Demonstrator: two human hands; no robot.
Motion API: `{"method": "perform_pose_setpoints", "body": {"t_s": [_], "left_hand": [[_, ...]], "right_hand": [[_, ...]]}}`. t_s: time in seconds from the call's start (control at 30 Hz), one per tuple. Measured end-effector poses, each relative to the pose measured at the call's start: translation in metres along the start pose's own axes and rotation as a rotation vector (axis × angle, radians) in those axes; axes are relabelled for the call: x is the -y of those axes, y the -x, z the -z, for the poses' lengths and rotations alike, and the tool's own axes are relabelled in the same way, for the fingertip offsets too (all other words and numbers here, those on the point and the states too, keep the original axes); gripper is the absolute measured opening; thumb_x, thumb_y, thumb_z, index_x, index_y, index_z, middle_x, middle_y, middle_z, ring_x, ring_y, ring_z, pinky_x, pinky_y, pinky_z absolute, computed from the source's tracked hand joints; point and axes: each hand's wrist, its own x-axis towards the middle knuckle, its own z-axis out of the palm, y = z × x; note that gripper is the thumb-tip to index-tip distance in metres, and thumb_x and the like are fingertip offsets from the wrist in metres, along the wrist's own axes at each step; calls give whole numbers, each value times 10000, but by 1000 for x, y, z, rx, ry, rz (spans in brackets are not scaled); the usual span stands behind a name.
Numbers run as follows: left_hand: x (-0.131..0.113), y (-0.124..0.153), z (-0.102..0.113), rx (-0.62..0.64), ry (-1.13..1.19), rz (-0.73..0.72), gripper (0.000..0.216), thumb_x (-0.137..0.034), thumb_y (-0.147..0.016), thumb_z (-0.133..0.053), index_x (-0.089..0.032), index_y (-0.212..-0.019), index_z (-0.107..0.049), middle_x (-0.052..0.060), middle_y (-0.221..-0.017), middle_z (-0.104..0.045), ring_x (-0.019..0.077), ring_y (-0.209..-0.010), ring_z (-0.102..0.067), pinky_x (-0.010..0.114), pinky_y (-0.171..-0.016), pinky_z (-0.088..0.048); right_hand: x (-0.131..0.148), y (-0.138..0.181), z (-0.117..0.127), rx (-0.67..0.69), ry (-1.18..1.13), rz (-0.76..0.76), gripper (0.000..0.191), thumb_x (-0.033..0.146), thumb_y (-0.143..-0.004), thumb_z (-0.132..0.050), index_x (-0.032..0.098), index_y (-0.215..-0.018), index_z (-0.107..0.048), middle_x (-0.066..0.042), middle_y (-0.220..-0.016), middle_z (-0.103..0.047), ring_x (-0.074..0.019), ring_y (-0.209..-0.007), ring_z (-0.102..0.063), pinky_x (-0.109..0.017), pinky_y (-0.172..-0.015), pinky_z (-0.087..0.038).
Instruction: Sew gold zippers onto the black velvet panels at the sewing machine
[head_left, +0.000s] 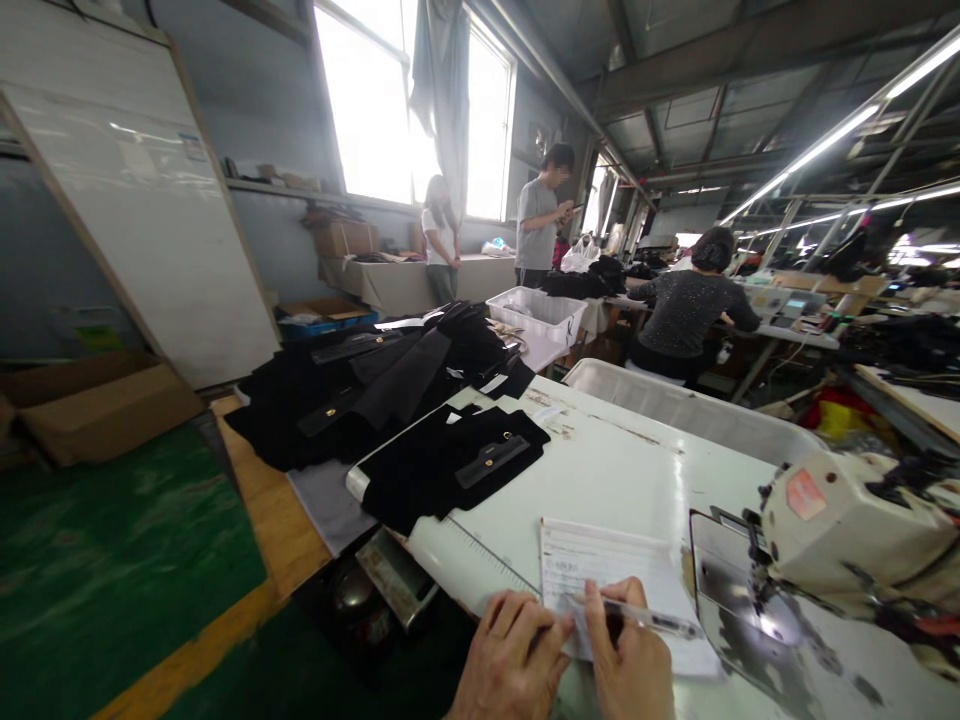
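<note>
My right hand [628, 650] grips a clear-barrelled pen [660, 622] above a ruled notebook [611, 550] with lines of handwriting. Curled at the notebook's lower left edge, my left hand [516, 650] has its fingers drawn together on the page margin; its fingertips are partly hidden. The notebook lies open on the white sewing table [630, 470], and a printed ruler scale runs along the table edge beside it. Beyond the notebook lies a black fabric piece [427, 470] with a dark trim strip and a small gold fitting.
A sewing machine [847, 520] stands close on the right, its lamp lit. A large heap of black fabric pieces [360, 390] covers the left side. White plastic bins [690, 405] sit behind the table. Three people are farther back, one seated at a machine. Cardboard box [97, 405] at left.
</note>
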Motion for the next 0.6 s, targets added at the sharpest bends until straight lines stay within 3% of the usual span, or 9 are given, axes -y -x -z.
{"method": "perform_pose_setpoints", "body": {"t_s": [0.1, 0.3, 0.6], "left_hand": [[-1, -1, 1, -21, -4, 3, 233, -146, -932, -432, -131, -1003, -654, 27, -775, -619, 169, -743, -572, 300, -691, -492], [-1, -4, 1, -30, -1, 3, 236, -142, -933, -427, -129, -990, -657, 22, -763, -621, 167, -730, -570, 294, -673, -482], [-1, -4, 0, -44, -5, 0, 250, -149, -943, -413, -129, -985, -658, 23, -753, -622, 163, -718, -578, 291, -664, -478]], "right_hand": [[-3, -1, -1, 10, -6, 56, 441, 666, -948, -319, 271, -776, -414, 43, -587, -574, -189, -438, -574, -293, -425, -387], [19, 2, -2, -52, 21, -18, 458, 672, -963, -214, 277, -785, -364, 49, -588, -539, -208, -472, -564, -308, -489, -390], [20, 2, -1, -42, 19, -22, 467, 679, -960, -207, 276, -780, -362, 47, -576, -515, -205, -469, -541, -311, -485, -372]]}}
